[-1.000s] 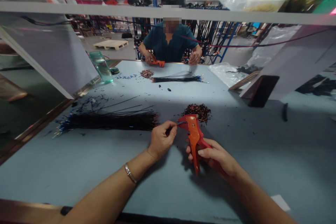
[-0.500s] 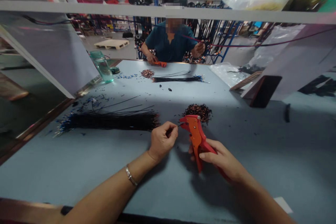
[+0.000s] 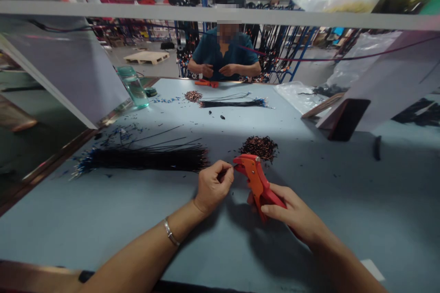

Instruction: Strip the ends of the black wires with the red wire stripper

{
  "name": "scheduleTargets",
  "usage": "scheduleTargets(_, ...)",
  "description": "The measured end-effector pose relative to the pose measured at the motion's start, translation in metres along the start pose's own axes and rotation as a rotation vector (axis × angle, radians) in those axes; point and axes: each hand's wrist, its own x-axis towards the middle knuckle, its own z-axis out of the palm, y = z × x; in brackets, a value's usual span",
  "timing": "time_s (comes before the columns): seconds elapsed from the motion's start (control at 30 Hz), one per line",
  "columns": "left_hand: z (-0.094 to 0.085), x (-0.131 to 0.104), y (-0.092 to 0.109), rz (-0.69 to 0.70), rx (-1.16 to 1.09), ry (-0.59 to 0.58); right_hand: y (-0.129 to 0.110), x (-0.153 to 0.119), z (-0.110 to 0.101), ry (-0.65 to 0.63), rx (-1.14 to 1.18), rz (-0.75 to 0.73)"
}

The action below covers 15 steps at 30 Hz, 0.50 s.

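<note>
My left hand [image 3: 215, 186] is closed in a pinch around a thin black wire, most of it hidden by the fingers. Its tip points at the jaws of a red and orange wire stripper [image 3: 256, 176]. Around the stripper's handles wraps my right hand [image 3: 290, 210], thumb on the near side. Whether the jaws touch the wire I cannot tell. Left of my hands lies a bundle of black wires [image 3: 147, 159], blue and silver at the far left ends, copper at the right. Behind the stripper is a heap of short dark and copper scraps [image 3: 259, 146].
Across the blue-grey table [image 3: 192, 247] sits a person [image 3: 225, 55] with another orange tool [image 3: 206, 83], a smaller wire bundle [image 3: 233, 103] and a scrap pile [image 3: 193, 96]. A bottle [image 3: 133, 87] stands left, a dark phone-like slab [image 3: 349, 119] right. A shelf bar [image 3: 137, 10] crosses overhead.
My right hand has shifted the stripper slightly left and down, its jaws nearer my left fingers. The person opposite has let go of the orange tool and brought both hands together.
</note>
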Motion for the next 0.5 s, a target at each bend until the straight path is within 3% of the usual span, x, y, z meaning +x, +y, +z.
scheduleTargets(0.5,0.001,-0.0005,-0.0003,-0.021,-0.045,0.008,-0.0035,-0.0022,0.0001,0.08,-0.129,-0.026)
